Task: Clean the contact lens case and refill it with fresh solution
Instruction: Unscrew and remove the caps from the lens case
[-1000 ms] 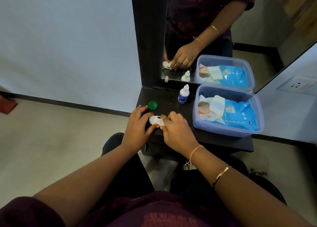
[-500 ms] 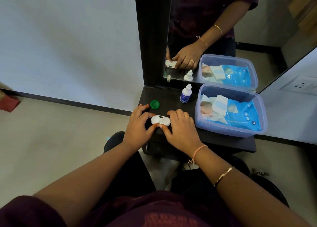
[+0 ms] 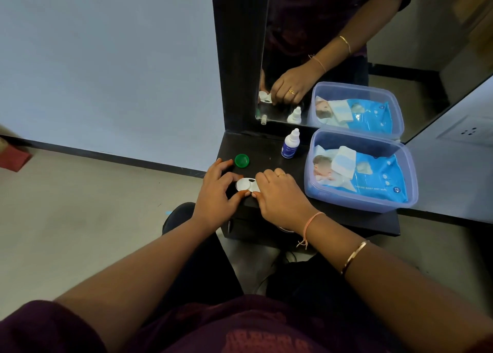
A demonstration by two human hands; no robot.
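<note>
on a dark shelf [image 3: 266,150], the left hand [image 3: 216,192] pinches the left end of a white contact lens case [image 3: 246,184], a green cap [image 3: 242,160] just behind; the right hand [image 3: 280,195] grips and hides its right end; farther right, a small bottle [image 3: 289,147] and a tub [image 3: 357,204] holding a pack [image 3: 373,176] marked "baby wet wipes".

We read this as a home dressing corner. We see mirror [image 3: 346,46] over small dark shelf [image 3: 266,150], tub [image 3: 357,202] of baby wipes [image 3: 373,176], wall socket [image 3: 469,132].
</note>
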